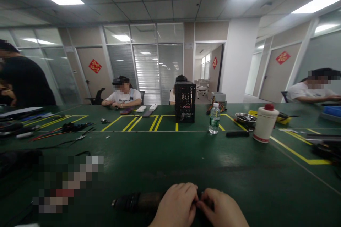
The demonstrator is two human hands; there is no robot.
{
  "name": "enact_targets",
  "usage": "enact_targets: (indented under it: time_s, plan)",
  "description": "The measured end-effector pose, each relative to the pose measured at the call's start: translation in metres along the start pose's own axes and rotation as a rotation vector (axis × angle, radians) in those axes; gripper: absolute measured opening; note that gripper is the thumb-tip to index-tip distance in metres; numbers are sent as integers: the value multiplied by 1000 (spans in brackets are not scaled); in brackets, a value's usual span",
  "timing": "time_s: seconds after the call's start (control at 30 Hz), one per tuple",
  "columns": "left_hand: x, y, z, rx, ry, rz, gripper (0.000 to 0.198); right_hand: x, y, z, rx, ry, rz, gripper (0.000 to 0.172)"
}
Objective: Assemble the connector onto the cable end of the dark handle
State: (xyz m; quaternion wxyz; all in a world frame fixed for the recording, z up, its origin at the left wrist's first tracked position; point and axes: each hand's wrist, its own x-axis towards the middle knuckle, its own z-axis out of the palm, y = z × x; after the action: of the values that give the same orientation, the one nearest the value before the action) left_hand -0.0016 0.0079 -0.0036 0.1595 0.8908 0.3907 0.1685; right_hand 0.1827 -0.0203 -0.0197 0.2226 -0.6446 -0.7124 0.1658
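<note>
A dark, long, round tool (150, 201) that looks like an electric screwdriver lies on the green table in front of me, its metal tip pointing left. My left hand (178, 204) is closed over the rear part of its body and hides that end. Right beside it, my right hand (221, 206) has its thumb and forefinger pinched together close to the left fingertips. Whatever sits between those right fingers is too dark and small to make out.
Beyond my hands stand a water bottle (214, 118), a white bottle with a red cap (265, 124) and a black computer case (184, 101). A metal bowl (245, 118) is near them. Cables (70, 127) lie at left. Several people sit or stand around the green table (160, 159).
</note>
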Motion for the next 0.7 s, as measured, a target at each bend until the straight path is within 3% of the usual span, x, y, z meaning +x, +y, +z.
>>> enact_targets:
  time_s: [0.2,0.3,0.5,0.6,0.7]
  plan:
    - [-3,8,-6,33,12,-15,30,0,-5,-4,-10,24,-141,12]
    - [-5,12,-9,37,62,-29,34,1,-6,-3,23,-34,-174,16]
    - [-10,17,-14,36,149,111,34,10,-4,0,-1,-57,-230,19]
    - [-13,18,-20,-4,153,183,30,17,29,-17,-37,-26,-184,13]
    - [-15,17,-24,-22,140,252,31,12,87,-53,-76,22,-31,10]
